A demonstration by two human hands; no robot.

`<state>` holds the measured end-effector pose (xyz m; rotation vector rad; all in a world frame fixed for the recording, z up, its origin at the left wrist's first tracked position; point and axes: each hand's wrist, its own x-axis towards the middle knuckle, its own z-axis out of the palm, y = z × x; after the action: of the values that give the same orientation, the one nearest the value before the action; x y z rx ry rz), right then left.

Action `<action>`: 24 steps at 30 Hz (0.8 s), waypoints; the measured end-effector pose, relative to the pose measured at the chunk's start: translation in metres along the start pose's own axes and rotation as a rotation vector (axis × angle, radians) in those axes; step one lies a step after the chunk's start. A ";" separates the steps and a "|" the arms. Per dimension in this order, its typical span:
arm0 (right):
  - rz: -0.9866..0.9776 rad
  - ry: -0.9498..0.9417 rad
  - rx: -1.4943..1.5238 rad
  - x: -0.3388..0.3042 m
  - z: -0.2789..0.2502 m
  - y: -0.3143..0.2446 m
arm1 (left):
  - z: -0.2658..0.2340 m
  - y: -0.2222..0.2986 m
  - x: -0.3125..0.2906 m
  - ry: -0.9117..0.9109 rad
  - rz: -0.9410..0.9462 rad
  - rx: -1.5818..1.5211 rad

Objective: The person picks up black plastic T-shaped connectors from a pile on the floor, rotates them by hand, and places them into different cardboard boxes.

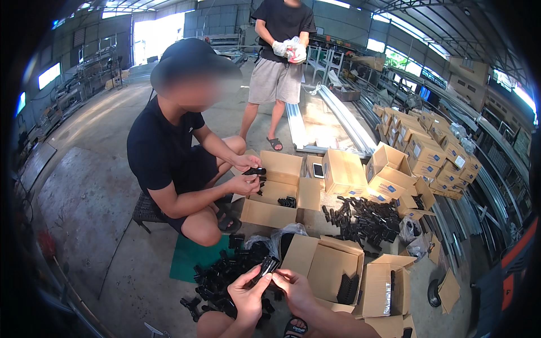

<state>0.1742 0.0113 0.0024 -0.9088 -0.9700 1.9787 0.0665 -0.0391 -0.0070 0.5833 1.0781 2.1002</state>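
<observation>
My left hand (247,293) is closed around a short black tubular fitting (267,267), raised in front of me. The fingers of my right hand (293,287) pinch the near right side of the same piece. Below and left of my hands, a heap of black fittings (225,276) lies partly on a green mat (189,256). Just right of my hands stands an open cardboard box (301,256) with rows of black parts (347,288) inside. The exact kind of the held part is too small to make out.
A seated co-worker (169,135) handles a black piece over another open box (270,213). Behind, a person in white gloves (279,62) stands. More black parts (366,219) are piled at the right, near stacked cartons (422,152) and metal profiles (344,118).
</observation>
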 end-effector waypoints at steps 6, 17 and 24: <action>-0.036 0.011 -0.053 0.003 -0.003 0.006 | 0.000 -0.002 0.001 -0.014 0.011 -0.020; -0.332 0.011 -0.381 -0.001 -0.003 0.012 | 0.000 -0.001 -0.001 -0.007 0.013 -0.017; -0.210 0.001 -0.248 -0.005 0.001 -0.002 | -0.002 -0.001 -0.001 -0.012 0.016 -0.008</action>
<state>0.1762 0.0074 0.0056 -0.8994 -1.2764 1.7072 0.0666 -0.0406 -0.0090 0.6023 1.0603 2.1117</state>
